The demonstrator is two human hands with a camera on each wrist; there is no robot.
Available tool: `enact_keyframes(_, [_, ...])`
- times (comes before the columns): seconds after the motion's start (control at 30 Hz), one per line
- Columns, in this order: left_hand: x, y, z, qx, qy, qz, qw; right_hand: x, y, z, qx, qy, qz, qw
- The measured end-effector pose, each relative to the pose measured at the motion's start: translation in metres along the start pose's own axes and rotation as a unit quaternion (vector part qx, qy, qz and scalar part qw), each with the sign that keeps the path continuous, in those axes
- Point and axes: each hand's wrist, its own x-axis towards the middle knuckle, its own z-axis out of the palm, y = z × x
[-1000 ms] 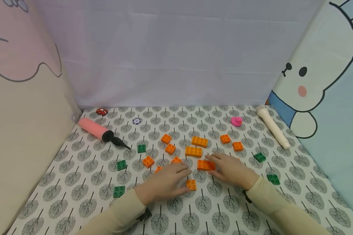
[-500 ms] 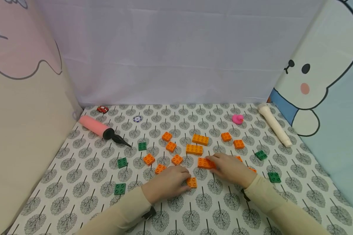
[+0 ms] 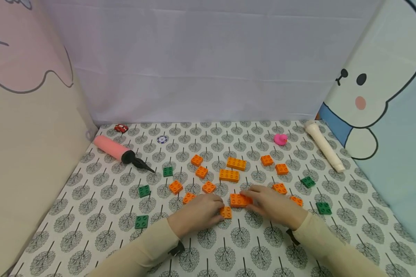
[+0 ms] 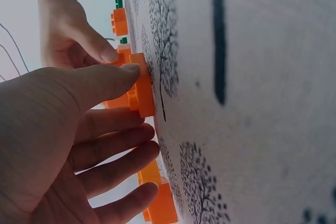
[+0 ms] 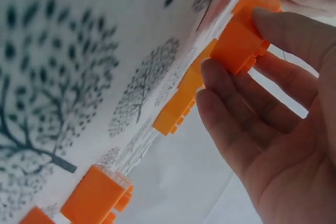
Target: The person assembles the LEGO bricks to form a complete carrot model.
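Observation:
My left hand (image 3: 198,214) pinches a small square orange building block (image 3: 227,212) between thumb and index finger near the tabletop. In the left wrist view the thumb presses one side of this block (image 4: 145,90), while the other fingers spread loosely beyond it. My right hand (image 3: 274,204) grips one end of a longer orange building block (image 3: 237,200). The right wrist view shows that block (image 5: 236,43) between thumb and fingers, studs facing away from the cloth. The long block lies just beyond the small one, slightly to its right.
Two lighter orange long blocks (image 3: 229,176) lie beyond the hands. Several small orange blocks (image 3: 175,187) and green blocks (image 3: 143,191) are scattered on both sides. Farther back are a pink pump (image 3: 112,149), toy car (image 3: 121,128), poker chip (image 3: 162,139), pink duck (image 3: 280,139) and white tube (image 3: 324,146).
My left hand has closed its fingers on the small orange block. My right hand has brought the long block nearer to me and slightly left, close to the small one.

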Motion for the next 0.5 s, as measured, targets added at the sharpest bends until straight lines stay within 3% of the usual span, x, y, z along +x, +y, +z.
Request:
enact_keyframes(0.23, [-0.001,-0.001,0.000,-0.013,-0.006,-0.015,0.9998,-0.006,-0.013,0.000,-0.006,0.012,-0.020,1.000])
enact_keyframes(0.5, [-0.007,-0.004,-0.001,-0.060,-0.024,-0.040,0.9971,-0.004,-0.022,0.003,-0.001,0.009,-0.037,0.999])
